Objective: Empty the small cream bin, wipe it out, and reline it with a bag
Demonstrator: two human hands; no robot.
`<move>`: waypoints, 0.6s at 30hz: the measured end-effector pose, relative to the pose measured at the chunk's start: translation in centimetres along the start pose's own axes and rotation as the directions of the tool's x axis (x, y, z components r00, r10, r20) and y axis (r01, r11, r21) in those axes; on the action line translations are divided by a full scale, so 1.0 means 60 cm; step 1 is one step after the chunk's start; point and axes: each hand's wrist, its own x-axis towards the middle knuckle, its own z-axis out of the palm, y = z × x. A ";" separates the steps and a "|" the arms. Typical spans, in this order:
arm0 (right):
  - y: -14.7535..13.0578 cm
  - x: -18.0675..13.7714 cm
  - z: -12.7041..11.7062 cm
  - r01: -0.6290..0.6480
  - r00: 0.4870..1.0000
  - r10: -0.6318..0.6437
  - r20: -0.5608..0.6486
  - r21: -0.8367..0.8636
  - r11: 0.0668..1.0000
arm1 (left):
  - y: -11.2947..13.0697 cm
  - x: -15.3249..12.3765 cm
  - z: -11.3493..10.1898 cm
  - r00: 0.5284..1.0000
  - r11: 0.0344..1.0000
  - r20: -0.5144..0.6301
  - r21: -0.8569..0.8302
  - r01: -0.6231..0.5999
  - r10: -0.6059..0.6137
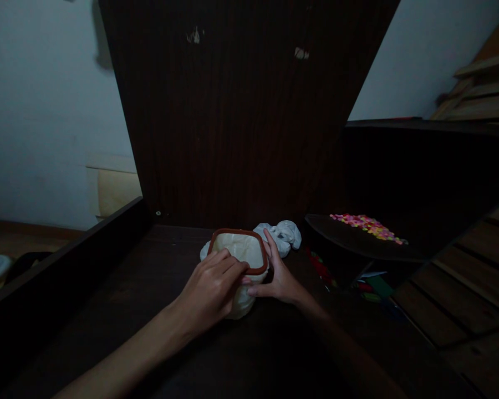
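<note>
A pale square plastic container [238, 250] with a reddish-brown rim stands on a dark wooden surface [149, 288], tilted toward me. My left hand [210, 288] is wrapped over its near rim, fingers curled on the edge. My right hand [276, 277] clasps the container's right side, forefinger stretched up along the rim. A crumpled white plastic bag [283, 235] lies just behind the container.
A tall dark wooden panel [241, 111] rises right behind. At right a dark tray [357, 241] carries several small colourful pieces [368, 225]. Red and green items [366, 288] lie below it. A raised wooden edge [66, 260] runs along the left.
</note>
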 end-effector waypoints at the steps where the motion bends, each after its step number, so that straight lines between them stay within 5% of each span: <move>1: -0.003 0.001 0.003 -0.010 1.000 0.009 0.016 0.021 1.000 | 0.005 0.000 0.001 1.000 1.000 0.017 -0.012 0.002 -0.002; 14: -0.004 -0.005 0.020 0.125 0.992 -0.126 -0.025 -0.016 0.992 | 0.029 0.016 -0.014 0.968 0.986 0.236 -0.119 0.116 -0.085; 18: 0.007 -0.011 0.018 0.101 0.993 -0.104 -0.050 -0.053 0.993 | 0.031 0.018 -0.012 0.972 0.985 0.215 -0.123 0.118 -0.089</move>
